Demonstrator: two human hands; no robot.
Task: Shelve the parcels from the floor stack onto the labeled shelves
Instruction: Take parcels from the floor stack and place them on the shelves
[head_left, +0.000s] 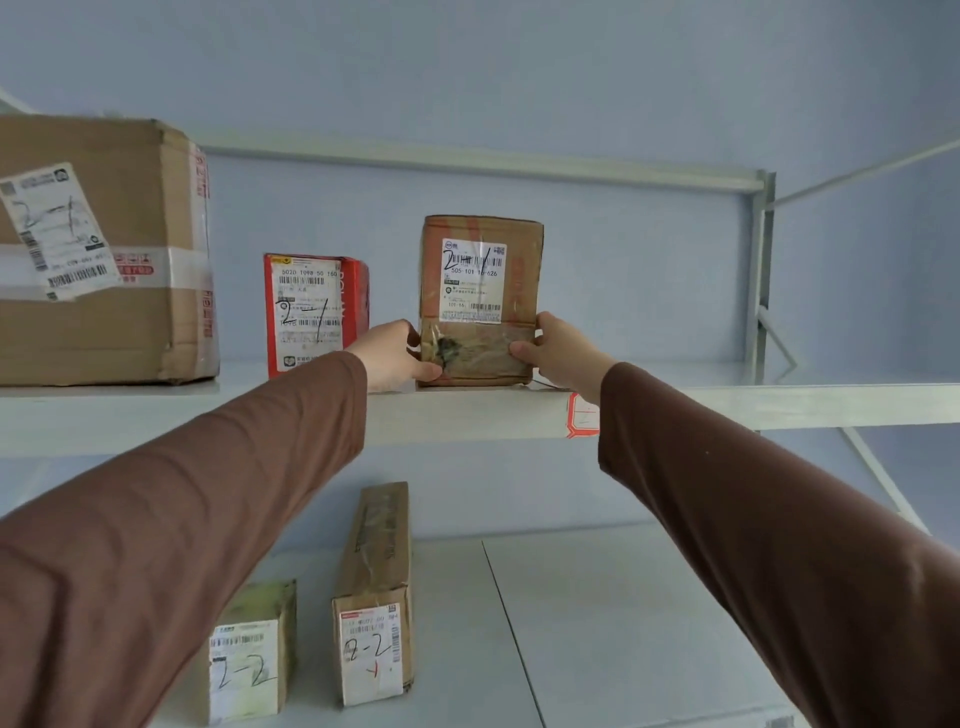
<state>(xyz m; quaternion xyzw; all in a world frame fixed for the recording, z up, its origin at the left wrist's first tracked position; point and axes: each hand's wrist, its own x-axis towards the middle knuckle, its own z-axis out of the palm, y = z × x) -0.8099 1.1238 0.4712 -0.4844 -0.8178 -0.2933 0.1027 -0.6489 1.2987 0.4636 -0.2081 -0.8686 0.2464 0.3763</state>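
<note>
A brown cardboard parcel, taped and worn at its lower end, is stood upright on the upper shelf, its white label marked "2-1" turned to the near side. To its left a red parcel with the same mark is stood upright, and further left a large brown box is set at the shelf's left end. On the lower shelf a long narrow carton and a small box, both marked "2-2", are laid near the front.
</note>
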